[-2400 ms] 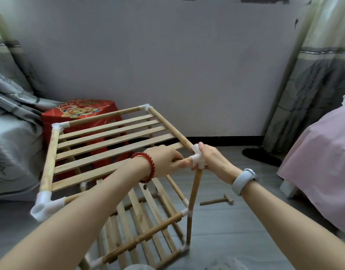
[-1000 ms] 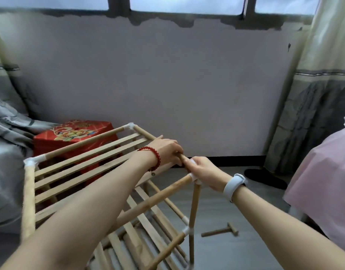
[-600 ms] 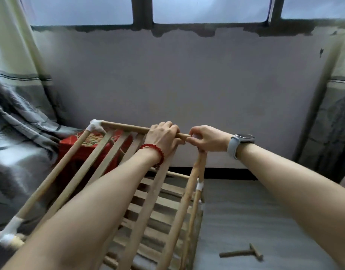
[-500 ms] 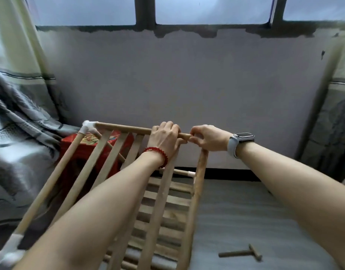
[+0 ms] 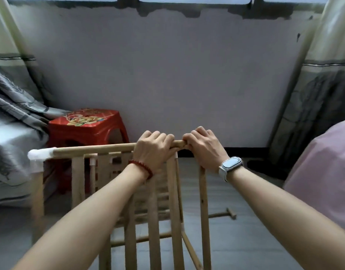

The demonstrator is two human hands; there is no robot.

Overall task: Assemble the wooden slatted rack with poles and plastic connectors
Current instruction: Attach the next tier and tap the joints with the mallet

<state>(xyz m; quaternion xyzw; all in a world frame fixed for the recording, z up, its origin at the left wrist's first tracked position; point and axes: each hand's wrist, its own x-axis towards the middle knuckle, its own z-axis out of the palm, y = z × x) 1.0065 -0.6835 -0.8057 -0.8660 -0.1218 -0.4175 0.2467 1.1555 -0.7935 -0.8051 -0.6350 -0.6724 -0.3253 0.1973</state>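
Note:
The wooden slatted rack (image 5: 154, 215) stands in front of me, its slats running away and down from a top pole (image 5: 93, 148). A white plastic connector (image 5: 40, 153) caps the pole's left end. My left hand (image 5: 154, 148) grips the pole near its right end. My right hand (image 5: 204, 147) grips the right corner, hiding the connector there, above an upright pole (image 5: 203, 211). Lower slatted shelves show through the slats, blurred.
A red plastic stool (image 5: 86, 127) stands behind the rack by the wall. A small wooden mallet (image 5: 224, 214) lies on the grey floor to the right. Grey bedding (image 5: 10, 137) is on the left, pink bedding (image 5: 327, 168) on the right, curtains on both sides.
The rack has been turned and tipped, so its top pole now runs level in front of me. Both hands kept their grip at the right corner and sit lower in view.

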